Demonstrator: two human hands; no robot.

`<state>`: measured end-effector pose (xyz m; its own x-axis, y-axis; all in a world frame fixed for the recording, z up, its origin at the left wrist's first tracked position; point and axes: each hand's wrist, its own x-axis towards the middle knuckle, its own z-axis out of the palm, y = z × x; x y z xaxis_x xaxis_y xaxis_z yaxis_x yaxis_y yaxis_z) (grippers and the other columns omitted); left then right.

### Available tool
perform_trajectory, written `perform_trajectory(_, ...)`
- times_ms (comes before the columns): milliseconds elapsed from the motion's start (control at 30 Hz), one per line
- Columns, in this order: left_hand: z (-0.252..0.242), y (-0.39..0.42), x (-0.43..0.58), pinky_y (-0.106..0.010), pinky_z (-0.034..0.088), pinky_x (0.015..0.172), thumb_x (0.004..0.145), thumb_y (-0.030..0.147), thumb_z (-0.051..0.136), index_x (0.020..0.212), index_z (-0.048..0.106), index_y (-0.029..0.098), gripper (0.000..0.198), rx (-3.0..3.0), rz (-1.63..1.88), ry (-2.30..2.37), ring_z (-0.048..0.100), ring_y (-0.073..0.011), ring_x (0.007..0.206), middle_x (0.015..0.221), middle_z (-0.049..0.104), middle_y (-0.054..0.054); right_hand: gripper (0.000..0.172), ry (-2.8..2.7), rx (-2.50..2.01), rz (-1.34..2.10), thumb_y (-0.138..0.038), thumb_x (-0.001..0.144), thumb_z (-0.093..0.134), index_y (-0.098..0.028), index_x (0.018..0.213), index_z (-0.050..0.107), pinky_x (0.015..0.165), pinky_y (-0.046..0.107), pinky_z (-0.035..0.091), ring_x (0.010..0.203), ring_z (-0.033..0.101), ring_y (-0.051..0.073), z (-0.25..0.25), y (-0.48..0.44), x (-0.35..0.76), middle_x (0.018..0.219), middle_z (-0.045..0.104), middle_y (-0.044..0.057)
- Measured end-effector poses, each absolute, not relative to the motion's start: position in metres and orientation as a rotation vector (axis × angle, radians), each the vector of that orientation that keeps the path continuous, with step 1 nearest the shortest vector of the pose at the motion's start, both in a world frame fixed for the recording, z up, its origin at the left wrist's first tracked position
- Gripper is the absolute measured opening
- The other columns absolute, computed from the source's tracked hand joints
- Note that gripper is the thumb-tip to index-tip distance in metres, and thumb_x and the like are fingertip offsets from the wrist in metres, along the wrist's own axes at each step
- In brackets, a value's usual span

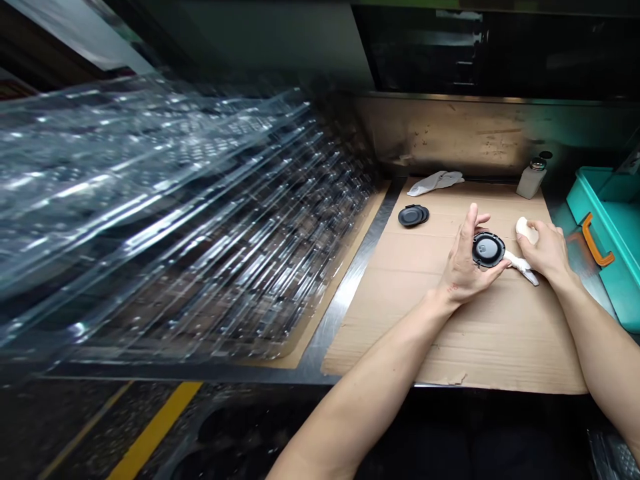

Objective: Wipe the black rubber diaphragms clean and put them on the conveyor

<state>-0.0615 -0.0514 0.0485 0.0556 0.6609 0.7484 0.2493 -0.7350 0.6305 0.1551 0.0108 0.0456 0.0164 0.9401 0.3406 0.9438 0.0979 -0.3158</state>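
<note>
My left hand (467, 263) holds a round black part (489, 249) with a grey centre, its face turned up toward the camera. To its right, my right hand (545, 248) grips a small round white pad (527, 231) between thumb and fingers, apart from the black part. A crumpled white cloth (521, 265) lies on the cardboard sheet (390, 313) between my hands. Farther back on the left, black oval pieces (413, 215) rest on the cardboard, overlapping.
Stacked clear plastic trays (200, 220) fill the left side. A white cloth (436, 182) lies at the back, with a small bottle (531, 178) at the back right. On the right stands a teal bin (615, 247) with an orange handle (596, 241).
</note>
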Motion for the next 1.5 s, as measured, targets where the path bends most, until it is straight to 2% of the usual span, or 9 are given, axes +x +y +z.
perform_trajectory(233,0.06,-0.055,-0.062,-0.039,0.051,0.105,0.082,0.053,0.081,0.157,0.041,0.03,0.088,1.443,1.569,0.959,0.06,-0.0287,0.127,0.152,0.053,-0.014,0.045,-1.858,-1.522,0.104,-0.046,0.089,0.061,-0.02,0.124,0.069,0.099,0.048,0.049,0.11,0.062,0.031,0.062,-0.004,0.136,0.12,0.07,0.013)
perform_trajectory(333,0.06,-0.043,-0.064,-0.031,0.057,0.081,0.099,0.06,0.055,0.143,0.055,0.019,0.061,0.86,1.351,0.892,0.07,-0.0241,0.104,0.132,0.067,-0.018,0.041,-1.844,-1.354,0.161,-0.046,0.092,0.061,-0.021,0.123,0.069,0.093,0.045,0.052,0.105,0.064,0.028,0.07,-0.018,0.119,0.118,0.07,0.012)
perform_trajectory(433,0.058,-0.032,-0.067,-0.027,0.055,0.067,0.107,0.056,0.034,0.124,0.064,0.01,0.058,0.475,1.158,0.737,0.072,-0.0201,0.084,0.108,0.074,-0.017,0.038,-2.026,-1.088,0.155,-0.044,0.094,0.061,-0.023,0.124,0.07,0.092,0.042,0.053,0.107,0.063,0.027,0.07,-0.03,0.103,0.119,0.069,0.01)
perform_trajectory(667,0.057,-0.032,-0.066,-0.025,0.05,0.053,0.109,0.045,0.032,0.099,0.068,0.009,0.052,0.449,1.115,0.736,0.067,-0.0174,0.065,0.081,0.071,-0.011,0.033,-2.085,-1.22,-0.097,-0.039,0.095,0.059,-0.023,0.119,0.075,0.086,0.044,0.052,0.103,0.058,0.03,0.062,-0.031,0.103,0.112,0.065,0.013)
perform_trajectory(867,0.058,-0.033,-0.066,-0.026,0.056,0.06,0.109,0.04,0.039,0.099,0.067,0.009,0.043,0.42,1.158,0.842,0.069,-0.0173,0.068,0.085,0.073,-0.012,0.032,-2.298,-1.083,0.077,-0.042,0.095,0.06,-0.025,0.117,0.076,0.084,0.038,0.051,0.099,0.058,0.026,0.067,-0.037,0.099,0.106,0.066,0.01)
perform_trajectory(1033,0.059,-0.03,-0.071,-0.023,0.049,0.048,0.109,0.049,0.025,0.097,0.065,0.006,0.06,0.475,1.009,0.822,0.068,-0.018,0.061,0.087,0.074,-0.022,0.038,-2.13,-1.476,0.007,-0.046,0.097,0.052,-0.025,0.114,0.078,0.088,0.04,0.049,0.1,0.058,0.028,0.07,-0.026,0.115,0.104,0.067,0.011)
perform_trajectory(1233,0.055,-0.031,-0.082,-0.017,0.04,0.04,0.101,0.033,0.061,0.095,0.056,0.014,0.02,0.685,1.103,0.953,0.068,-0.0147,0.055,0.076,0.071,-0.01,0.049,-1.875,-1.819,-0.074,-0.053,0.092,0.054,-0.022,0.123,0.076,0.093,0.045,0.049,0.105,0.059,0.032,0.054,0.006,0.155,0.111,0.067,0.014)
perform_trajectory(1400,0.066,-0.046,-0.101,-0.015,0.032,0.036,0.084,0.031,0.081,0.106,0.062,0.02,0.031,1.078,0.969,1.185,0.062,-0.0128,0.045,0.073,0.069,-0.003,0.053,-1.831,-1.918,0.004,-0.055,0.088,0.056,-0.022,0.125,0.075,0.095,0.047,0.048,0.107,0.059,0.033,0.041,0.017,0.176,0.114,0.067,0.015)
perform_trajectory(1500,0.081,-0.056,-0.129,-0.019,0.038,0.038,0.078,0.029,0.085,0.106,0.072,0.018,0.033,1.299,0.868,1.246,0.059,-0.0108,0.044,0.08,0.071,-0.006,0.055,-1.815,-1.907,-0.004,-0.056,0.087,0.057,-0.022,0.125,0.075,0.096,0.049,0.047,0.108,0.058,0.035,0.037,0.023,0.18,0.115,0.066,0.016)
